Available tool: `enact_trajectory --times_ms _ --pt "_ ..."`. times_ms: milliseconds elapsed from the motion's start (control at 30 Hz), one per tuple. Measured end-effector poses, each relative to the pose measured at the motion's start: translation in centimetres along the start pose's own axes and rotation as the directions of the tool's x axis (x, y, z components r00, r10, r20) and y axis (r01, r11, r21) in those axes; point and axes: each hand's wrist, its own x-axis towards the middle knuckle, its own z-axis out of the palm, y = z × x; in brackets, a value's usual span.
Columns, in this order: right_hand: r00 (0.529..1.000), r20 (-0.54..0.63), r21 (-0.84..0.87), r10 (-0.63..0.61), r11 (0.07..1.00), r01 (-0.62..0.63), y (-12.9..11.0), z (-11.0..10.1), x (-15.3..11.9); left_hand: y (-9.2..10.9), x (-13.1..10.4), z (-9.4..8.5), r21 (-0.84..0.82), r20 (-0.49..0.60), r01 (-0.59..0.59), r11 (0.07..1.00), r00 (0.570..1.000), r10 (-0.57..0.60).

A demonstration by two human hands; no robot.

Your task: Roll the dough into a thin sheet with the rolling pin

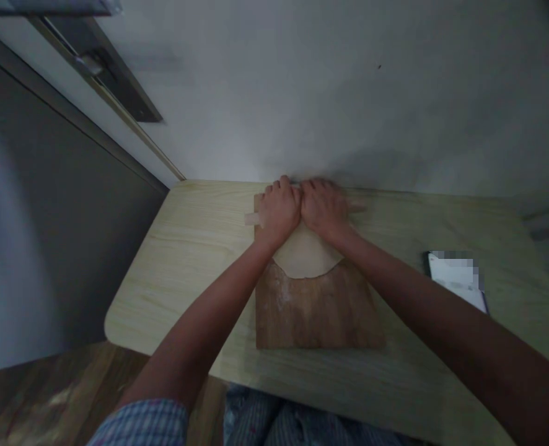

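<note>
At the far end of a brown wooden board (pixel 316 316), my left hand (pixel 280 210) and my right hand (pixel 323 207) lie side by side over a rolling pin (pixel 252 218). Both are closed over the pin, thumbs almost meeting in the middle. Only the pin's ends show, one beyond each hand; its middle is hidden under my palms. Beneath my hands and wrists a pale, flattened sheet of dough (pixel 307 255) spreads on the board, its rounded near edge visible. Traces of white flour dust the board's left part.
The board rests on a light wood-grain table (pixel 186 248) against a white wall (pixel 302 93). Right of my right forearm lies a phone (pixel 458 279) with a bright, partly blurred-out screen. A door lock plate with a handle (pixel 93 62) is at the upper left.
</note>
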Motion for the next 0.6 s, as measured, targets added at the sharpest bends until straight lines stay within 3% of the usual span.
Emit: enact_trajectory --times_ms 167,300,600 --pt "0.997 -0.074 0.005 -0.014 1.000 0.015 -0.2 -0.1 -3.5 0.0 -3.5 -0.2 0.004 -0.031 -0.073 0.997 0.997 0.073" --pt "0.998 -0.065 0.023 0.002 1.000 -0.001 -0.6 -0.5 -5.3 0.0 -5.1 -0.4 0.026 -0.032 -0.129 0.991 0.991 0.130" --pt "0.999 -0.011 -0.008 -0.030 1.000 0.030 -0.7 -1.8 -6.6 -0.3 -5.8 -0.6 0.054 -0.002 -0.199 0.979 0.980 0.199"
